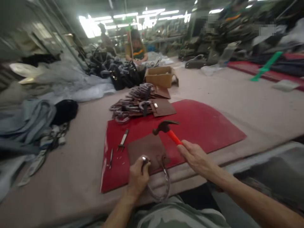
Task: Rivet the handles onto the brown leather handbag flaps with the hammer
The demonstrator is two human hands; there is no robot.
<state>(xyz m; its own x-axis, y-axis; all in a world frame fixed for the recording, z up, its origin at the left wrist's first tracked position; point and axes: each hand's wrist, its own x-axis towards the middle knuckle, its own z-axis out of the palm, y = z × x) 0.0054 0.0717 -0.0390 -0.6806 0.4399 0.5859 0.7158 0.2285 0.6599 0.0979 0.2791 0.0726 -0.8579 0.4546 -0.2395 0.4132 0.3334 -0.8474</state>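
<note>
Brown leather panel (144, 148) is lying on the red mat (209, 126) at the near edge of the table (71, 177), the left hand (137, 179) curling its fingers tightly round a metal punch (144, 159) standing on it. The right hand (196, 156), fingers closed round the orange grip, is holding the hammer (166, 128) raised above: seemingly the striking step, calling for a square blow on a steady punch.

The mat (201, 126) is red. The hammer (167, 129) has a dark head and orange-red handle. The leather piece (146, 148) is brown.
</note>
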